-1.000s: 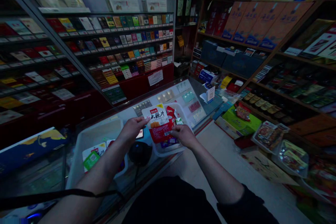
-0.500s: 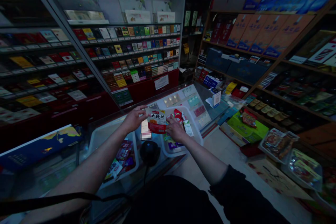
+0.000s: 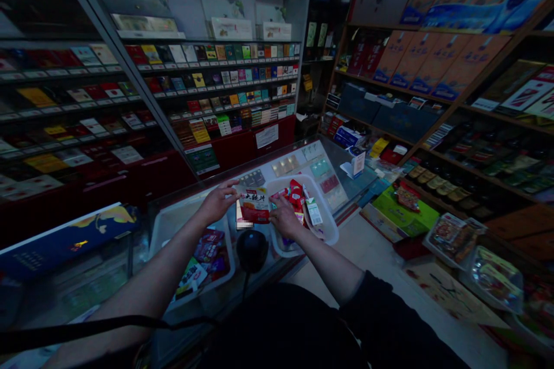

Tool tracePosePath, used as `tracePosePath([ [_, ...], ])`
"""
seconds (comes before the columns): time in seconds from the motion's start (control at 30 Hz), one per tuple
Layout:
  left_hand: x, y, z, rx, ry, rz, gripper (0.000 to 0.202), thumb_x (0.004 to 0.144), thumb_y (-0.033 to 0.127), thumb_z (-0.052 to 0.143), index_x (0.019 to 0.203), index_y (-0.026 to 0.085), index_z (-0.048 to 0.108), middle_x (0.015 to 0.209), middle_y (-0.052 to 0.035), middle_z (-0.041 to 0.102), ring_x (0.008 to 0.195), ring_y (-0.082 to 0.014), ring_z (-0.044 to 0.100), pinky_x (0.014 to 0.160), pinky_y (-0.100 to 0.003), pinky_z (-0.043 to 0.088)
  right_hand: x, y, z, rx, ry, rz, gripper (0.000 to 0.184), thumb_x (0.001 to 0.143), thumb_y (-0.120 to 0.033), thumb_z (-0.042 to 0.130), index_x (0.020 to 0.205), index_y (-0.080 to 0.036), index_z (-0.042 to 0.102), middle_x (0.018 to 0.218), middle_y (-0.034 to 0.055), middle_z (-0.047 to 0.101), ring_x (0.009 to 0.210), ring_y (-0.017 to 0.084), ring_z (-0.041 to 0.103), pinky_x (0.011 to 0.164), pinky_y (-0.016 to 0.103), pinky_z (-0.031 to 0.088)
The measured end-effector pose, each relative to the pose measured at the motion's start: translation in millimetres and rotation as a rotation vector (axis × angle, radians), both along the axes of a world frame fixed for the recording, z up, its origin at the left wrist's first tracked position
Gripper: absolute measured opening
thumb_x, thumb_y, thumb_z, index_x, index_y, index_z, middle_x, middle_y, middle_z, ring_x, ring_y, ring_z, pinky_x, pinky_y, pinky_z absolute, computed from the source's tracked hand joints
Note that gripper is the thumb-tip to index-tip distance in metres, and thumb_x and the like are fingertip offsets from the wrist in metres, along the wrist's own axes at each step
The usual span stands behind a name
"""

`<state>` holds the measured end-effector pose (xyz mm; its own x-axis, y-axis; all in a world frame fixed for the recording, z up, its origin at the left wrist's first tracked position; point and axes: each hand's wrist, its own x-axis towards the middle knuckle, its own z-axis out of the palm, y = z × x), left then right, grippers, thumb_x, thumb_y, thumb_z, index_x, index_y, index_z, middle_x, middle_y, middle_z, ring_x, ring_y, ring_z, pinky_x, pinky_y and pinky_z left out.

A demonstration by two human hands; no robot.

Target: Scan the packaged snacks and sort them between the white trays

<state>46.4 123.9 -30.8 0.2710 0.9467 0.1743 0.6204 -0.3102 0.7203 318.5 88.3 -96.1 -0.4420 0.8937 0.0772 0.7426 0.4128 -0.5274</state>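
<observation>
A red and pale snack packet (image 3: 254,206) with dark lettering is held up between both hands, above the glass counter. My left hand (image 3: 219,202) pinches its upper left corner, and my right hand (image 3: 284,216) grips its right edge. Behind the packet glows a small lit screen (image 3: 239,218), mostly covered. A black round-headed device (image 3: 251,250) on a cable stands just below the packet. To the left lies a white plastic bin (image 3: 232,268) with purple and green packets. Under my right hand is another white bin (image 3: 331,229), holding red, white and purple packets.
Cigarette shelves (image 3: 234,78) line the wall ahead. At the left is a long blue box (image 3: 69,236). A small white stand (image 3: 355,166) sits on the counter's far right. Green boxes (image 3: 398,213) and food tubs (image 3: 496,279) stand at the right.
The packet and both hands have shifted slightly down in view, with the packet still held by both. The view has moved a little, and more of the right bin's contents shows.
</observation>
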Motion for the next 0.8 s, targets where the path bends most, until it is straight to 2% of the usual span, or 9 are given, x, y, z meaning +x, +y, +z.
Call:
tracePosePath([
  [0.23, -10.2, 0.4, -6.3, 0.015, 0.016, -0.01, 0.055, 0.086, 0.073, 0.054, 0.07, 0.022, 0.069, 0.136, -0.0109, 0.066, 0.129, -0.0309, 0.059, 0.114, -0.046, 0.043, -5.3, -1.1, -4.2, 0.016, -0.004, 0.001, 0.017, 0.091, -0.019, 0.064, 0.092, -0.02, 0.081, 0.154, 0.0089, 0.052, 0.153, 0.035, 0.028, 0.122, 0.056, 0.027],
  [0.5, -14.0, -5.1, -7.0, 0.008, 0.04, 0.013, 0.052, 0.086, 0.07, 0.056, 0.073, 0.022, 0.07, 0.143, -0.0114, 0.062, 0.128, -0.0309, 0.059, 0.114, -0.046, 0.042, -12.3, 0.9, -9.4, -0.032, -0.022, -0.005, 0.017, 0.09, -0.022, 0.066, 0.097, -0.022, 0.081, 0.157, 0.0079, 0.05, 0.153, 0.037, 0.026, 0.121, 0.059, 0.026],
  [0.8, -33.5, -17.7, 3.8, -0.01, -0.007, 0.096, 0.05, 0.088, 0.066, 0.054, 0.077, 0.02, 0.071, 0.138, -0.0124, 0.063, 0.124, -0.0289, 0.061, 0.113, -0.044, 0.042, -33.7, -3.1, 9.1, -0.009, 0.015, -0.006, 0.019, 0.092, -0.018, 0.061, 0.095, -0.022, 0.08, 0.153, 0.0078, 0.054, 0.153, 0.034, 0.029, 0.122, 0.058, 0.026],
])
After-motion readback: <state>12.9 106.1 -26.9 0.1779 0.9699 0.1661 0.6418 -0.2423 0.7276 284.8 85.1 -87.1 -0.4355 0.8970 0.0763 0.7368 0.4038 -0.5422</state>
